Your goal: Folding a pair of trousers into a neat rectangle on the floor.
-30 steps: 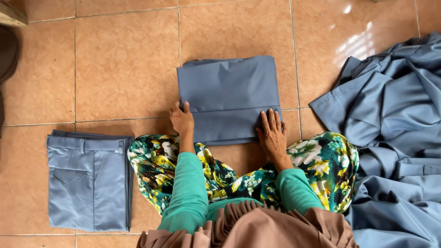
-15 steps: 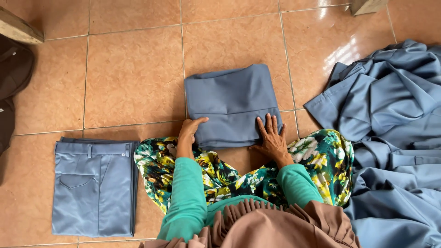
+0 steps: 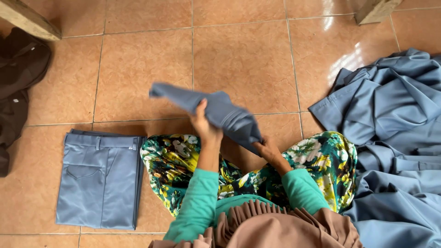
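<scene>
A folded blue-grey garment (image 3: 216, 112) is held clear of the tiled floor (image 3: 243, 59), tilted, with its upper end pointing left and its lower end down to the right. It is gripped by both hands. The left hand (image 3: 204, 125) is closed on the garment's middle from below, with the thumb pressed up against the cloth and the fingers wrapped behind it, out of sight. The right hand (image 3: 268, 149) is set at the garment's lower right corner; its fingers are hidden under the fabric, so their exact hold cannot be told, though cloth and hand are in contact.

Both arms are covered by green sleeves (image 3: 197, 202). Below the hands, floral-patterned trousers (image 3: 183, 160) are seen over crossed legs, and a brown pleated cloth (image 3: 275, 227) lies at the bottom edge of the view.

On the floor to the person's left, a stack of folded blue-grey trousers (image 3: 98, 179) is laid flat, with a waistband and back pocket showing on the top piece. It is well apart from the held garment. To the person's right, a loose heap of the same blue-grey cloth (image 3: 395, 138) is spread out, touching the right knee. A dark brown cloth (image 3: 18, 82) is noted at the far left edge, beside a wooden beam (image 3: 27, 20). A second wooden piece (image 3: 374, 10) is seen at the top right.
</scene>
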